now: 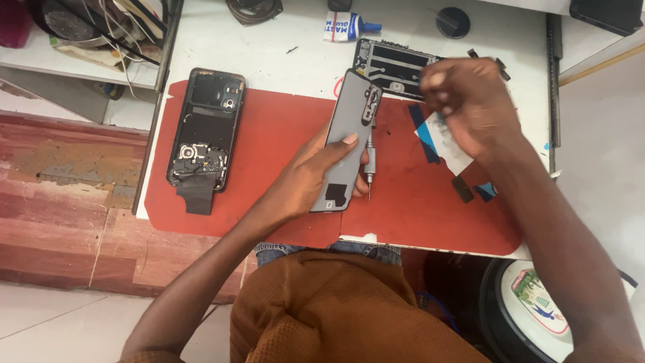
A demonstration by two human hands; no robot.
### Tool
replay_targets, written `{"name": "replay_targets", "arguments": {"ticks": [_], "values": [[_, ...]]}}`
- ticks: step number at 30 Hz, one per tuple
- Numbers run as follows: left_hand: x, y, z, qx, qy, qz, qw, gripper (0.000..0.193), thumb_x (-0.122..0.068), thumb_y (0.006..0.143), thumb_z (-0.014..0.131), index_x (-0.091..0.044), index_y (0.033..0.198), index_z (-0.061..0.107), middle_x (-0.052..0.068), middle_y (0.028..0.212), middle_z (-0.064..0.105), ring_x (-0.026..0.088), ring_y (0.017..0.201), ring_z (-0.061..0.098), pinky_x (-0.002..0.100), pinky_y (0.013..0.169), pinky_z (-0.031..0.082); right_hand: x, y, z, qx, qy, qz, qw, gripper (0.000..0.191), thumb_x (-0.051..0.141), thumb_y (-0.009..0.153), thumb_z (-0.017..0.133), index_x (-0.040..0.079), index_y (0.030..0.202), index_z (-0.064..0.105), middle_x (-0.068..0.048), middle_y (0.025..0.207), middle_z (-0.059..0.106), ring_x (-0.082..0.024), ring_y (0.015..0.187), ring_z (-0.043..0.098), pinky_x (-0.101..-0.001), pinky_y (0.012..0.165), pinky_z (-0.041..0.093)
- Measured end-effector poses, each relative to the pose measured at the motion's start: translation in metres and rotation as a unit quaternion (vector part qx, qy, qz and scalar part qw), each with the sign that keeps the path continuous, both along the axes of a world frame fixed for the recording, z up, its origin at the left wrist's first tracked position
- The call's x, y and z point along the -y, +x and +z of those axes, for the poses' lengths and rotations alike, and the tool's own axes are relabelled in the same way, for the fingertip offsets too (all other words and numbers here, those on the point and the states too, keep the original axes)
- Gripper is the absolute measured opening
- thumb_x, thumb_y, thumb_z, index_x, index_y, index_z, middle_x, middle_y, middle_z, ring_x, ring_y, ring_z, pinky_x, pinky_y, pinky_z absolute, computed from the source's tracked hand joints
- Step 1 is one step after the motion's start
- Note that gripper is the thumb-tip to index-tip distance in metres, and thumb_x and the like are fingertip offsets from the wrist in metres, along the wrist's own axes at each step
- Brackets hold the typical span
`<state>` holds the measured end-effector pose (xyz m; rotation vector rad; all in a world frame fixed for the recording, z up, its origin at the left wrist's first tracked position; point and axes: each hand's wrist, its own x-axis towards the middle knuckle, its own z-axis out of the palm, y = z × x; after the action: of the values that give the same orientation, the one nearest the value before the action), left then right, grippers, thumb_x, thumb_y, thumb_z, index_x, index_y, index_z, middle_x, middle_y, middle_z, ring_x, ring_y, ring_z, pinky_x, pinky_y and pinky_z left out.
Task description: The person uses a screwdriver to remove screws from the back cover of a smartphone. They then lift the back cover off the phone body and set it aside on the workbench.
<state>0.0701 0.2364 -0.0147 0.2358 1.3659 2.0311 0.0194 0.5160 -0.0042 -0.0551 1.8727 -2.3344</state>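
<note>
My left hand grips a grey phone back cover, tilted upright over the red work mat, thumb across its lower half. A small silver screwdriver lies on the mat just right of the cover, partly hidden by it. My right hand hovers over the mat's upper right with fingers curled; it pinches a pale film or sticker that trails below it. An opened phone body with a black flap lies at the mat's left.
A dark phone frame lies on the white table behind the cover. A glue tube and a round black cap sit farther back. Blue and black tape scraps lie on the mat's right. A stool stands below the table.
</note>
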Motion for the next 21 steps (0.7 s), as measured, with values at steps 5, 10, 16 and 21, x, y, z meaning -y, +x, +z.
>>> {"name": "replay_targets", "arguments": {"ticks": [5, 10, 16, 21], "values": [[0.002, 0.000, 0.004, -0.040, 0.020, -0.011, 0.999, 0.059, -0.044, 0.105, 0.047, -0.001, 0.146, 0.042, 0.012, 0.107, 0.063, 0.020, 0.082, 0.072, 0.034, 0.074, 0.062, 0.010, -0.001, 0.013, -0.029, -0.084, 0.018, 0.996, 0.028, 0.010, 0.097, 0.063, 0.008, 0.070, 0.058, 0.001, 0.067, 0.051, -0.010, 0.065, 0.040, -0.0261, 0.056, 0.033], [0.006, -0.003, 0.014, -0.040, 0.037, -0.044, 0.998, 0.079, -0.059, 0.100, 0.037, -0.018, 0.163, 0.011, 0.018, 0.104, 0.068, 0.025, 0.074, 0.073, 0.036, 0.066, 0.064, 0.040, 0.014, 0.029, -0.036, 0.216, 0.015, 0.976, 0.020, 0.029, 0.099, 0.058, 0.011, 0.105, 0.065, 0.002, 0.093, 0.064, -0.002, 0.082, 0.057, -0.0192, 0.058, 0.042], [0.019, -0.005, 0.033, -0.061, 0.123, -0.036, 0.990, 0.100, -0.083, 0.086, 0.030, -0.029, 0.161, -0.008, 0.022, 0.157, 0.037, 0.036, 0.081, 0.075, 0.048, 0.060, 0.069, 0.044, 0.013, 0.034, -0.001, 0.188, 0.129, 0.974, 0.030, 0.024, 0.100, 0.068, 0.001, 0.119, 0.069, -0.010, 0.096, 0.070, -0.012, 0.069, 0.063, -0.0249, 0.061, 0.054], [0.020, 0.003, 0.043, -0.148, 0.296, 0.072, 0.941, 0.105, -0.085, 0.094, 0.038, -0.023, 0.168, -0.003, 0.026, 0.164, 0.027, 0.029, 0.099, 0.070, 0.041, 0.070, 0.066, 0.045, 0.018, 0.034, 0.064, -0.012, 0.125, 0.990, 0.025, 0.019, 0.107, 0.066, -0.001, 0.122, 0.063, -0.009, 0.105, 0.069, -0.012, 0.088, 0.069, -0.0237, 0.074, 0.057]]}}
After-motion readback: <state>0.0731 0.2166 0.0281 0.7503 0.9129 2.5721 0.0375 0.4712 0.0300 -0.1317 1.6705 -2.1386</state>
